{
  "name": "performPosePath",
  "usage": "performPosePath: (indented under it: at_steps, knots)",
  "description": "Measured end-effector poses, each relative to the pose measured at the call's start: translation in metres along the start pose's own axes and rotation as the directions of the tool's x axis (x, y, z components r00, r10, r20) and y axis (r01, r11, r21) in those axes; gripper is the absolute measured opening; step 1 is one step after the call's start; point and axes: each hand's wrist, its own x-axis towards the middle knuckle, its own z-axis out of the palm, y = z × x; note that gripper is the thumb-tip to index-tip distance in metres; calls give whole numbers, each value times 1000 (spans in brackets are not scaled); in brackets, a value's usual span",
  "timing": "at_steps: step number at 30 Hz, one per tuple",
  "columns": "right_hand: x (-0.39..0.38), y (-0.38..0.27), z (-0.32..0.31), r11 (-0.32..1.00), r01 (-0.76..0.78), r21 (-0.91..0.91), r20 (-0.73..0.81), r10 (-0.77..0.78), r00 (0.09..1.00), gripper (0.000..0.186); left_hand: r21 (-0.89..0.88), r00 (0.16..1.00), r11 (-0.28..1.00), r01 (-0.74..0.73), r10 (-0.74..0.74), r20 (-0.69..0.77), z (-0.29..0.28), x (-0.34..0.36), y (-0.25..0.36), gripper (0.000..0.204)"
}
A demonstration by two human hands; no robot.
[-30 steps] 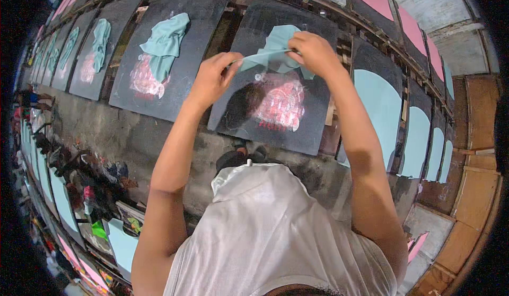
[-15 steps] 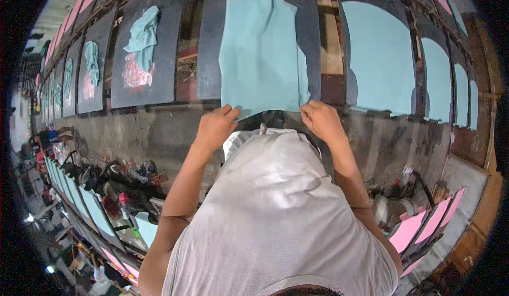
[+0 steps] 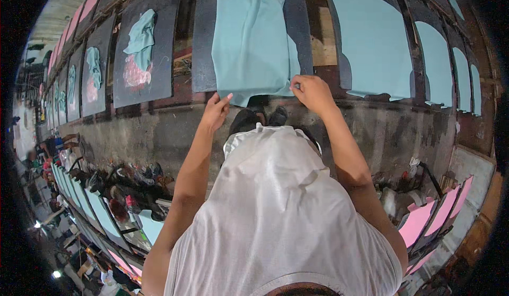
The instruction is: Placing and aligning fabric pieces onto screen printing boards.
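Pinching teal cloth (image 3: 253,41) hem on dark board (image 3: 204,36), both hands, right hand (image 3: 313,92) seemingly gripping

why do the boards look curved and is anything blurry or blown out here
Head view: the fisheye lens bends the row of dark boards toward the black rim; the teal cloth and both hands, left hand and right hand, look sharp; the white shirt shines brightly; the far left edge is dim.

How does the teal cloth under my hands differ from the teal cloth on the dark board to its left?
The teal cloth under the hands lies spread nearly flat and covers most of its board; the left cloth is bunched up and covers only the upper part. The left cloth's board shows a pink-red patch below it; no such patch shows by the spread one. The right hand pinches the spread cloth's lower edge; nothing touches the bunched one. Both are teal, on dark boards.
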Motion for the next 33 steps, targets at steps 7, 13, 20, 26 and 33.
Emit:
performPosePath:
  at_steps: [7, 13, 20, 26, 33]
  knots:
    - [-63, 50, 23, 799, -94, 594, 78, 60, 995, 7, 52, 997, 998, 39, -43, 61, 0, -20, 7, 18]
    - [-40, 59, 96, 4, -235, 972, 205, 475, 856, 44, -37, 997, 997, 66, -65, 33, -8, -20, -4, 19]
    - [-22, 84, 116, -483, -175, 858, 277, 150, 949, 36, -269, 992, 955, 123, -116, 41, -13, -21, -9, 14]
    - [-43, 13, 67, -352, -153, 923, 320, 483, 815, 30, -188, 997, 980, 57, -48, 54, -18, -43, 20, 19]
    - [-37, -71, -32, -494, 53, 868, 195, 438, 878, 34, -550, 970, 800, -240, 184, -156, 29, -87, 158, 11]
